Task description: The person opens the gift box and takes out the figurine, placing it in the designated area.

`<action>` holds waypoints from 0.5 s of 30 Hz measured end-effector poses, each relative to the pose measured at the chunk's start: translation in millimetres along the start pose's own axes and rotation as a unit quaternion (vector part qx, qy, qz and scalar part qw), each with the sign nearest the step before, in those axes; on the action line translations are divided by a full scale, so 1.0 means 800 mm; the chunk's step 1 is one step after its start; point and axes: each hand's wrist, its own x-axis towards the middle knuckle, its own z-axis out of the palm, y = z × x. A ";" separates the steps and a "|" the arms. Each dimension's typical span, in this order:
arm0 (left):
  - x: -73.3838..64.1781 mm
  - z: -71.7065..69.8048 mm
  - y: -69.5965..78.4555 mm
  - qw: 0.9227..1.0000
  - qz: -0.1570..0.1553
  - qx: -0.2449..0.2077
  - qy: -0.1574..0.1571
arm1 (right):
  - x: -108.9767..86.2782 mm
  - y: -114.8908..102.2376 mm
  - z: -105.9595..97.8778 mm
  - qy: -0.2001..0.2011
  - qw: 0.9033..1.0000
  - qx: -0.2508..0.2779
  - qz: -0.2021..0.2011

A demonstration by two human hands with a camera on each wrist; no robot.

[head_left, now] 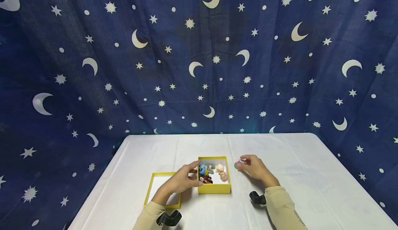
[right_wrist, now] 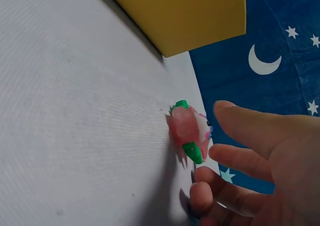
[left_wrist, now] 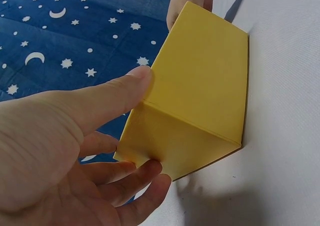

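Left hand partly curled, grips near corner of yellow box, thumb on front wall, fingers on left wall. Right hand loosely open, thumb and fingers parted beside pink-and-green toy figurine; nothing visibly gripped, contact unclear. Figurine right of box, at white tablecloth. Inside box: blue figurine, other small figurines. Yellow-rimmed lid left of box, partly behind left arm. Navy moon-and-star curtain behind.

A white table bears a yellow box, a yellow lid and a pink toy.
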 end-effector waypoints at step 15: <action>0.001 0.000 -0.002 1.000 0.001 0.002 0.002 | -0.002 -0.015 -0.019 0.044 0.999 0.009 -0.012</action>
